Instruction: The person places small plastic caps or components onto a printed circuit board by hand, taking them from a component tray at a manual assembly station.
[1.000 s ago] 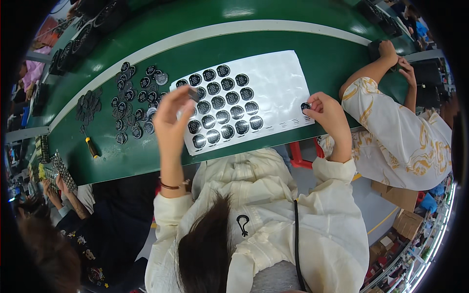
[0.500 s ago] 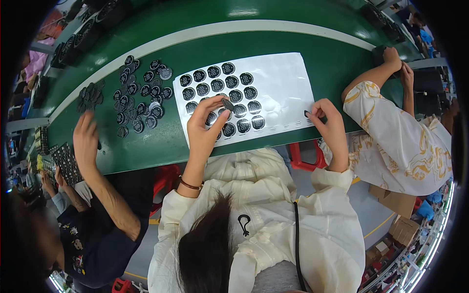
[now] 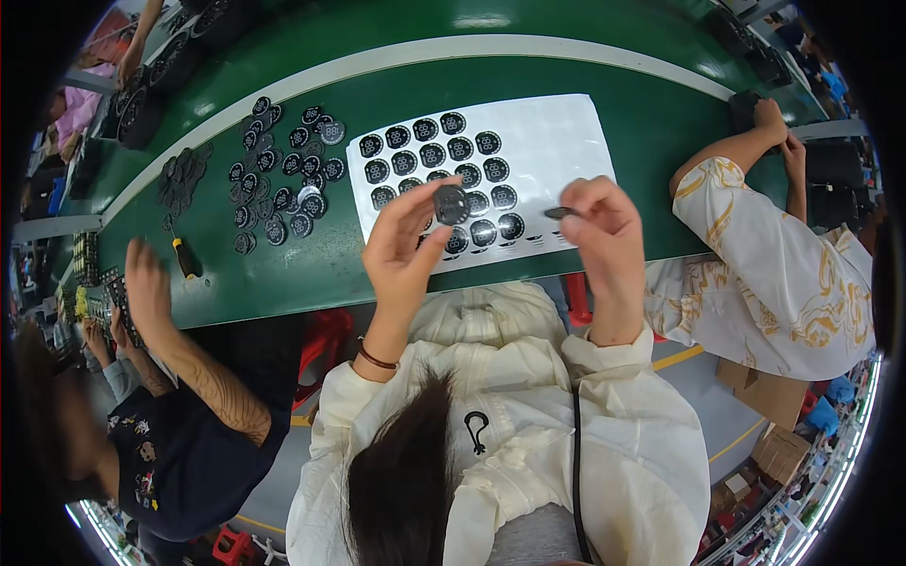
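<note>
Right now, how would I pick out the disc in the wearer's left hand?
On the green table lies a white sheet with rows of black discs. Over it, the left hand pinches a dark disc. Unlike the edge-on piece in the right hand, its round face shows.

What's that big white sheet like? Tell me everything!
The white sheet looks thin and shiny, like paper or plastic. It lies on the green table, tilting up toward the right. Rows of rounded black pieces with pale markings fill its left part; its right is mostly bare. The left hand and right hand hide bits of it.
</note>
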The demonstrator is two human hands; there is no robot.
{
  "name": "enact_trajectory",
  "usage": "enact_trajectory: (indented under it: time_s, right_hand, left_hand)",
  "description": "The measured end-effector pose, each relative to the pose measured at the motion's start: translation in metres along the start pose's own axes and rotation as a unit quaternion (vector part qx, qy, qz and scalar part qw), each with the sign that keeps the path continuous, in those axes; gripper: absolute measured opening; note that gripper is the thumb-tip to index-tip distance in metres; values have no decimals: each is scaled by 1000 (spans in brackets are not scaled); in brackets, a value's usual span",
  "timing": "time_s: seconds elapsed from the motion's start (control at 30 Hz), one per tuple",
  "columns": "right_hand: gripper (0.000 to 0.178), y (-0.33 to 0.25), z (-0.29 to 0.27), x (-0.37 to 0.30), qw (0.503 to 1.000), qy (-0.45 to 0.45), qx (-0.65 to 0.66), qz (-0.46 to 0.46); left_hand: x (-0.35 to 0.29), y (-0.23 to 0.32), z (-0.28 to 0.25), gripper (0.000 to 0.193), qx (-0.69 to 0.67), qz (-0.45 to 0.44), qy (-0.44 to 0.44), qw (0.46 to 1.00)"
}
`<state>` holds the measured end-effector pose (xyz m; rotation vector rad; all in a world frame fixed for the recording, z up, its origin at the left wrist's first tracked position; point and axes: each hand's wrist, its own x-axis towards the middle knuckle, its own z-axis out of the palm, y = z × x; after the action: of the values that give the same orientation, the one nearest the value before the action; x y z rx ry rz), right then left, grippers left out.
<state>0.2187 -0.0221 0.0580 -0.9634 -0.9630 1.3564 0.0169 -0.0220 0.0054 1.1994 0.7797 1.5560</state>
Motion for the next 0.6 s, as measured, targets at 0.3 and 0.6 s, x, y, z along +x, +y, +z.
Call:
enact_trajectory:
  time_s: [0.3, 0.6]
  right_hand:
    - [21, -18, 51, -2, 995, -83, 35, 34]
    - [14, -19, 62, -7, 999, -4, 20, -34]
  left_hand:
    - [-1, 22, 13, 45, -24, 69, -74, 995]
    - [0, 23, 13, 46, -9, 106, -79, 991]
